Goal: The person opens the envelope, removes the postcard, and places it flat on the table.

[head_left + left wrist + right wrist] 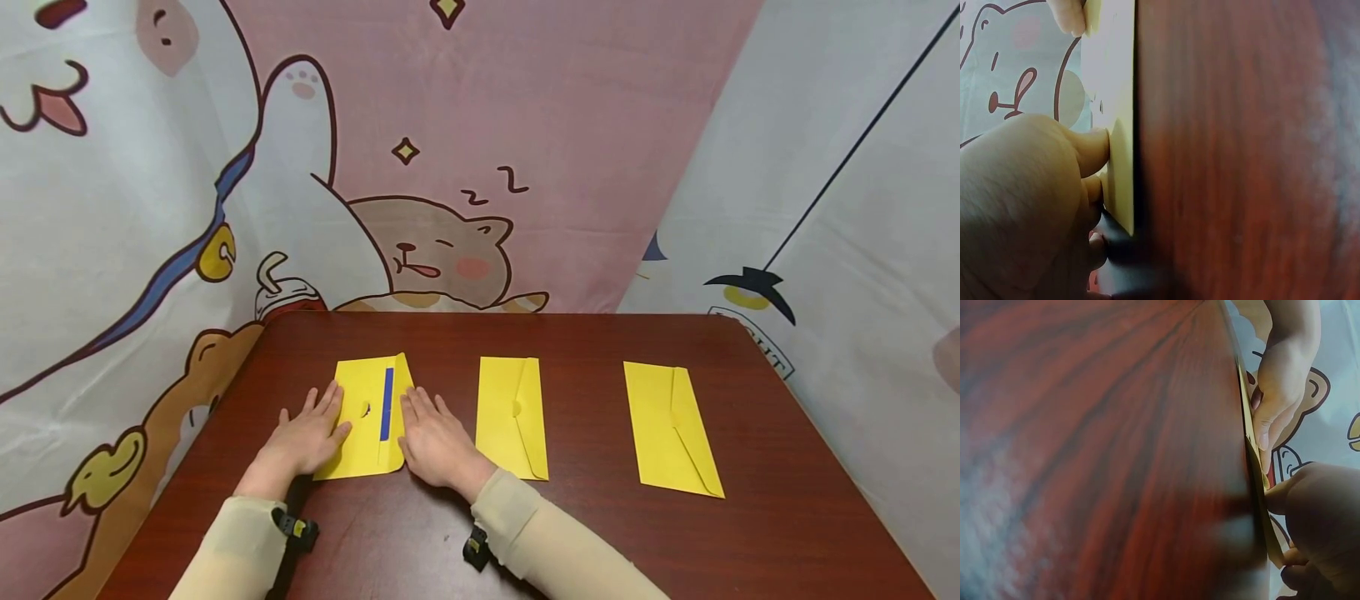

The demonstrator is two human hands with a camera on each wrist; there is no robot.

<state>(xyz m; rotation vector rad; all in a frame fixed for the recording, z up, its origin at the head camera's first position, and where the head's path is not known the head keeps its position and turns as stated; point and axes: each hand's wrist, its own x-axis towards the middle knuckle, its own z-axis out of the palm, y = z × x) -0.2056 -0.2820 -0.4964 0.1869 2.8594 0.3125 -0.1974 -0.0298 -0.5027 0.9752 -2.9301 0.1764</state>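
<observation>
Here at the dark red table, with the middle envelope as my mark, all the action is just to its left. There lies the left envelope, yellow and flat, its long axis running away from the person, nearly alongside the middle one's, the far end leaning a touch towards it. And look, its flap is turned out on the side facing the middle envelope, with a blue strip running lengthwise next to it and a little notch on the strip's other side! Room to move? The gap to the middle envelope is narrow, and the right hand takes up part of it. On the outer side, away from the middle one, wood runs on to the table's edge. Right of the middle envelope comes a broader gap, then the right envelope, its near end slanting away. Now the fingers! The left hand, on the side away from the middle envelope, lies along the outer edge, fingers straight and slightly spread, thumb out and touching paper. The right hand's straight fingers sit close together, touching the flap's edge; whether its thumb is tucked beneath, I cannot tell.
</observation>
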